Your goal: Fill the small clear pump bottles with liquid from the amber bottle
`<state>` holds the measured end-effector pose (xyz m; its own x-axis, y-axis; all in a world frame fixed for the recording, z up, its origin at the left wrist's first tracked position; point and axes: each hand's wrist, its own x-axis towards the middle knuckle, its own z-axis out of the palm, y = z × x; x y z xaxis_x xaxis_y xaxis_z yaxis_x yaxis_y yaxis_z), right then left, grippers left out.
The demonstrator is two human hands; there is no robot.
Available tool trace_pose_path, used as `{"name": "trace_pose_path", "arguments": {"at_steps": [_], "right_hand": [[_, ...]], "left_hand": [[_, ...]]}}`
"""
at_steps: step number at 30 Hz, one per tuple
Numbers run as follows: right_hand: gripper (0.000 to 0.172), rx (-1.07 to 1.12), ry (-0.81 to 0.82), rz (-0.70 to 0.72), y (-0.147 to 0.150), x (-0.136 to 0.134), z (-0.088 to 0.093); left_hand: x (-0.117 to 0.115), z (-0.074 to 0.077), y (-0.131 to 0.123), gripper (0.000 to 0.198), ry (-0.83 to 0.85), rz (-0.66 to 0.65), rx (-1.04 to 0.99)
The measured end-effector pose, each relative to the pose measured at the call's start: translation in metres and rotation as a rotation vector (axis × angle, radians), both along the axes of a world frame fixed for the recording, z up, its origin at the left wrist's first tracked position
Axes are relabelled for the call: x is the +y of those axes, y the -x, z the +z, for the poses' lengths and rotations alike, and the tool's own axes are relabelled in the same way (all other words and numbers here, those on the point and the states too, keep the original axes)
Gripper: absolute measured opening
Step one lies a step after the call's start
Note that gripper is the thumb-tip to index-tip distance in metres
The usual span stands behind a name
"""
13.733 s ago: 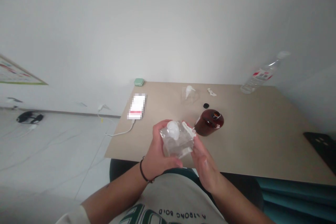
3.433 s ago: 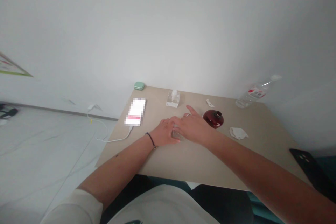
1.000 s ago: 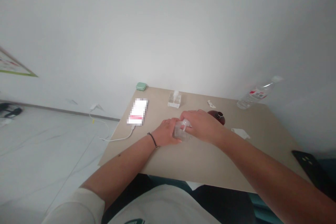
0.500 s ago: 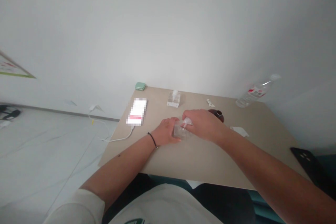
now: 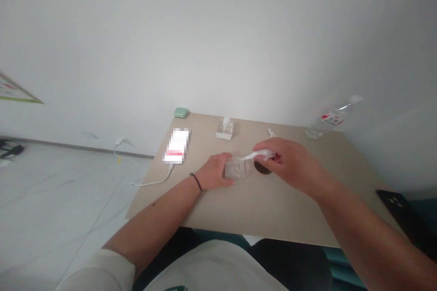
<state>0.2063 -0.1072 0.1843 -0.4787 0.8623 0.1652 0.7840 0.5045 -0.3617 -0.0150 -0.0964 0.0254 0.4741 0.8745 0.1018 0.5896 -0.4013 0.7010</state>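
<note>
My left hand point(image 5: 215, 172) is wrapped around the left side of a small clear box point(image 5: 235, 173) on the table. My right hand point(image 5: 287, 161) has its fingers pinched on a crumpled white tissue point(image 5: 261, 154). One end of this tissue trails left, at the upper right edge of the box; whether it touches the box I cannot tell. Just under my right fingers lies a dark brown rounded object point(image 5: 262, 167), partly hidden by the hand. Behind them stands a second clear box point(image 5: 224, 132) with a white tissue tuft on top.
A phone point(image 5: 176, 145) with a white cable lies at the table's left, near a green case point(image 5: 180, 112). A clear plastic bottle point(image 5: 327, 120) stands back right. A small white item point(image 5: 271, 132) lies at the back. A dark phone point(image 5: 398, 204) is at the right edge.
My right hand has moved right, away from the clear box, drawing the white tissue with it. It now covers the spot where a white paper lay. My left hand has stayed in place.
</note>
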Motion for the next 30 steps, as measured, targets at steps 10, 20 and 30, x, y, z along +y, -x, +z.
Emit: {"name": "trace_pose_path", "arguments": {"at_steps": [10,20,30], "right_hand": [[0.032,0.926,0.302,-0.346,-0.092,-0.052,-0.040],[0.037,1.190,0.315,-0.639,-0.150,-0.060,-0.101],[0.050,0.781,0.159,-0.836,-0.147,0.017,-0.135]], "left_hand": [[0.000,-0.004,0.001,0.080,-0.029,-0.021,-0.033],[-0.002,-0.007,-0.001,0.082,0.014,0.018,-0.053],[-0.003,-0.001,-0.003,0.080,0.026,0.039,-0.035]]}}
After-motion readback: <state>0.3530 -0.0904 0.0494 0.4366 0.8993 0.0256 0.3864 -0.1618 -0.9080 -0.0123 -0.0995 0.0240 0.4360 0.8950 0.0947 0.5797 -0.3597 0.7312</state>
